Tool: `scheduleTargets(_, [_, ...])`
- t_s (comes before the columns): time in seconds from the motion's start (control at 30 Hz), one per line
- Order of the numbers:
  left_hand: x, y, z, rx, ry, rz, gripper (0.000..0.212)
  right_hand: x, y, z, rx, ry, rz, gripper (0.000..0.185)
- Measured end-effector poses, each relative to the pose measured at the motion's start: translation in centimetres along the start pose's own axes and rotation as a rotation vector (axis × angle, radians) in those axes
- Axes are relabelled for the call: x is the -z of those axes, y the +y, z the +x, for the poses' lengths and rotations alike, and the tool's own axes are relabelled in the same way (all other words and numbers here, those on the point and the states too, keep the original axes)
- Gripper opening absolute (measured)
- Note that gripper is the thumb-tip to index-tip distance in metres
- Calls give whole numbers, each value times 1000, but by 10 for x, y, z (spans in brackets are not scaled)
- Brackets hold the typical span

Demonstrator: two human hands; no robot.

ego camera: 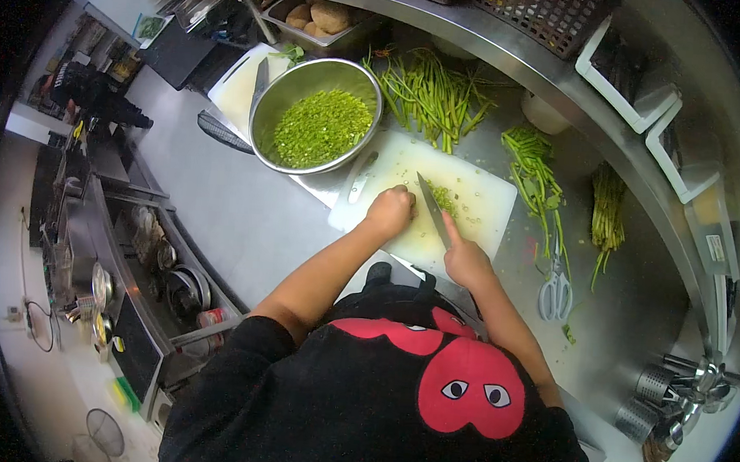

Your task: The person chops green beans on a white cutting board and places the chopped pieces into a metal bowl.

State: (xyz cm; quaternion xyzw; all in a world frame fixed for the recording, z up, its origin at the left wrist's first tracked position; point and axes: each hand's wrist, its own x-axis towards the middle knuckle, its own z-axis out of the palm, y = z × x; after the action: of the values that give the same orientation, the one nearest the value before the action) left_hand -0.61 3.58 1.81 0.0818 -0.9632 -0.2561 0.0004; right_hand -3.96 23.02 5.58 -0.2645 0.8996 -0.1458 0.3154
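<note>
My right hand [468,260] grips a kitchen knife [433,211] by its handle, the blade pointing away from me over a white cutting board [493,194]. Just left of the blade my left hand [391,211] is curled on the board; whether anything lies inside its fingers cannot be seen. Chopped green stem pieces [443,198] lie right of the blade, with small bits scattered about. Behind the board's left end stands a steel bowl [256,141] holding a heap of chopped greens [322,129]. Long green stalks [438,102] lie behind the board.
Grey-handled scissors [555,297] and a bunch of leafy stems [537,171] lie to the right, with another bundle [607,214] beyond. A second board [235,92] with a knife [260,81] is behind the bowl's left side. A steel shelf edge [503,33] curves over the back.
</note>
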Motion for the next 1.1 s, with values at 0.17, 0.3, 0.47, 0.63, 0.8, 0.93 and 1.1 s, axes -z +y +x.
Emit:
scheduleTargets(0.17, [-3, -6, 9, 5, -36, -2, 15, 12, -2, -20, 21, 2, 11, 76])
scheduleTargets(0.3, [12, -2, 10, 93, -130, -11, 17, 13, -2, -29, 15, 20, -26, 77])
scheduleTargets(0.47, [18, 10, -4, 99, -85, 31, 25, 10, -5, -33, 21, 22, -66, 77])
scheduleTargets(0.63, [1, 7, -9, 87, 8, 34, 27, 7, -10, -32, 63, 11, -125, 79])
scheduleTargets(0.8, [-3, 7, -8, 163, 43, -77, 28, 6, -8, -29, 41, -3, -165, 81])
scheduleTargets(0.93, [-4, 6, -9, 153, 45, -70, 27, 8, -12, -29, 52, -16, -181, 81])
scheduleTargets(1.1, [0, 13, -6, 201, 5, 3, 22, 20, -20, -38, 52, -25, -192, 80])
